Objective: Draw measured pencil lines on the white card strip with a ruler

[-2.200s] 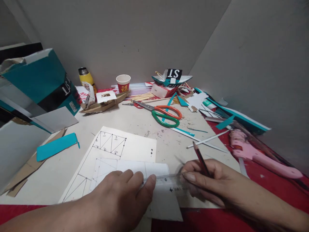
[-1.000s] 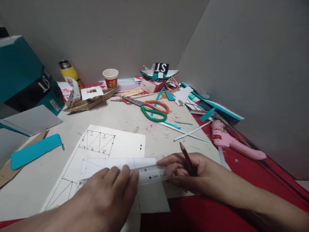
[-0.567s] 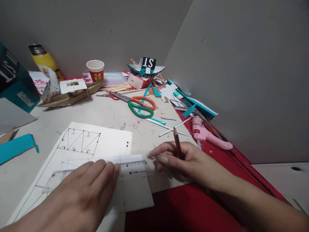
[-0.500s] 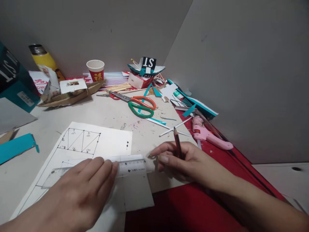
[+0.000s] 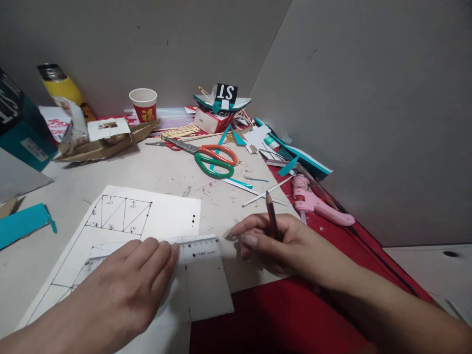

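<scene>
My left hand has its fingers closed on a clear ruler, which lies across a white card. Under the card is a larger white sheet with a pencil-drawn frame of triangles and small marks. My right hand, right of the ruler's end, holds a dark red pencil between the fingers, its sharpened tip pointing up. The thumb and index finger of that hand are curved, with a gap from the ruler.
Orange-and-green-handled scissors lie mid-table. Behind are a paper cup, a cardboard boat shape and a yellow bottle. A pink glue gun rests at the right on red cloth. A teal strip lies left.
The ruler's right end has tilted slightly and moved a little up the card, along with my left hand's fingers. The view has shifted slightly. My right hand keeps its pose with the pencil.
</scene>
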`<state>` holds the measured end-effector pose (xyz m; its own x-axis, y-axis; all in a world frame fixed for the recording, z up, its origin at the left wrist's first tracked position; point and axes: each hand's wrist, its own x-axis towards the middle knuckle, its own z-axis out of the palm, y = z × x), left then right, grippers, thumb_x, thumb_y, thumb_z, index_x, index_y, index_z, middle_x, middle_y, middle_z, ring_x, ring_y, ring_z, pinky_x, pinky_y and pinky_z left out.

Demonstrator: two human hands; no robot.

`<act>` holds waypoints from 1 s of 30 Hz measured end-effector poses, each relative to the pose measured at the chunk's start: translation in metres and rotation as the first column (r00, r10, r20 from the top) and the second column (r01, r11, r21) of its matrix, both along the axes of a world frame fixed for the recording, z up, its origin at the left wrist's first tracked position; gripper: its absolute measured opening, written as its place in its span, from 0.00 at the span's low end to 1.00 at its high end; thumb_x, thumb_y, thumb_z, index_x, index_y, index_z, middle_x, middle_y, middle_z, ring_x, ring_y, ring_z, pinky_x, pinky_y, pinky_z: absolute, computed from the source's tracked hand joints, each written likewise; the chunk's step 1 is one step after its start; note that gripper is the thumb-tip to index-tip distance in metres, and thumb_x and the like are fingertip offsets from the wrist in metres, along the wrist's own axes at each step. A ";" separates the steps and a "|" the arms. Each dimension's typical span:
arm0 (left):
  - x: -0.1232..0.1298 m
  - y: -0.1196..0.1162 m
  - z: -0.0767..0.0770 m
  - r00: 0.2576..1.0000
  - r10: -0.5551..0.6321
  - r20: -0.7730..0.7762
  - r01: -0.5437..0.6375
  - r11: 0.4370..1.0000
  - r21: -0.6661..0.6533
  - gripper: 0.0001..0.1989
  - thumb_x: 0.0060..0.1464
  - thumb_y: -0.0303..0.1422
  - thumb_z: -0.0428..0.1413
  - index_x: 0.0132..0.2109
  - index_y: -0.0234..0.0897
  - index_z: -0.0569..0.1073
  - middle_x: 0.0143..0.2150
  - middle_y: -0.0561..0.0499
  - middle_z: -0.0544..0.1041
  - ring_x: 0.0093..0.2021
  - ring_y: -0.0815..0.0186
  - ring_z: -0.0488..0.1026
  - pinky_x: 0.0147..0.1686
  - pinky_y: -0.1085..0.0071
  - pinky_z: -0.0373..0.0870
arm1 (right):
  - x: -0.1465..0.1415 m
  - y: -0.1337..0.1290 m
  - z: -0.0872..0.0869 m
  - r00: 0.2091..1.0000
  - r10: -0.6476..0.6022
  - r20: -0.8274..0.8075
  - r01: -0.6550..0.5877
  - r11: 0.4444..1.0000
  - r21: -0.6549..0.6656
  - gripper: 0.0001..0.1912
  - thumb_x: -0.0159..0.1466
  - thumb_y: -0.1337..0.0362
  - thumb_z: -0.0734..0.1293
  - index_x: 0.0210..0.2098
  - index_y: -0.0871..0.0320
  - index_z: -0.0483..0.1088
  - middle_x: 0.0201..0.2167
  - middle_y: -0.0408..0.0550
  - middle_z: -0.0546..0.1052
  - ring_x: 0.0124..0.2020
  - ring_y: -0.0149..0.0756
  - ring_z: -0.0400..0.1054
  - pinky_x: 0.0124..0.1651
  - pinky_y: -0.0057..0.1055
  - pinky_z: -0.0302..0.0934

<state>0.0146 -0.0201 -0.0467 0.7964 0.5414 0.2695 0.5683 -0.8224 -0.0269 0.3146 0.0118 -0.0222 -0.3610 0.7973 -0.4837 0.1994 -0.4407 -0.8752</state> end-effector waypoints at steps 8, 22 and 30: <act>0.003 -0.001 -0.003 0.998 -0.009 -0.066 0.013 0.999 0.051 0.21 0.59 0.17 0.44 0.56 0.28 0.73 0.41 0.41 0.78 0.38 0.54 0.72 0.35 0.58 0.70 | 0.000 0.001 0.001 1.000 -0.002 -0.012 0.002 1.000 -0.007 0.28 0.58 0.43 0.75 0.42 0.62 0.75 0.28 0.45 0.78 0.16 0.20 0.52 0.18 0.25 0.42; -0.004 -0.013 0.042 0.999 0.028 0.035 -0.027 1.000 -0.015 0.23 0.67 0.28 0.42 0.66 0.29 0.64 0.45 0.40 0.81 0.41 0.58 0.78 0.35 0.67 0.78 | 0.002 0.000 -0.008 1.000 -0.013 -0.007 0.014 1.000 0.022 0.29 0.61 0.37 0.70 0.39 0.59 0.77 0.28 0.47 0.78 0.17 0.23 0.53 0.21 0.26 0.44; 0.024 -0.027 0.021 1.000 0.023 -0.006 -0.020 0.936 0.352 0.14 0.66 0.25 0.51 0.54 0.31 0.76 0.42 0.49 0.82 0.41 0.59 0.76 0.45 0.65 0.75 | 0.003 -0.001 -0.014 0.956 0.291 0.017 -0.290 0.955 -0.058 0.28 0.66 0.40 0.66 0.39 0.61 0.77 0.14 0.35 0.61 0.15 0.23 0.45 0.21 0.25 0.43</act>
